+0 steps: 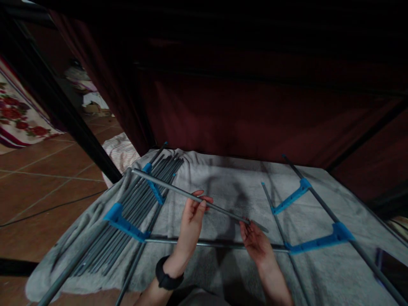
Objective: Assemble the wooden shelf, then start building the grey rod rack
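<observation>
Both hands hold one thin grey metal tube (174, 188) in the air, tilted down towards the right. My left hand (193, 214) pinches it near its middle, a black band around the wrist. Close to the tube's right end, my right hand (253, 238) has its fingers around it. Below them a crosswise tube (219, 244) joins two side frames. Blue plastic brackets hold long tubes together: a bracket (124, 223) and a smaller one (154, 185) on the left, a bracket (321, 241) and another (291, 197) on the right.
Several loose grey tubes (134, 216) lie in a bundle under the left frame. Everything rests on a grey blanket (216, 170). A dark red curtain (223, 110) hangs behind, and a black post (73, 114) slants at the left. A dark flat object (392, 267) lies at the right edge.
</observation>
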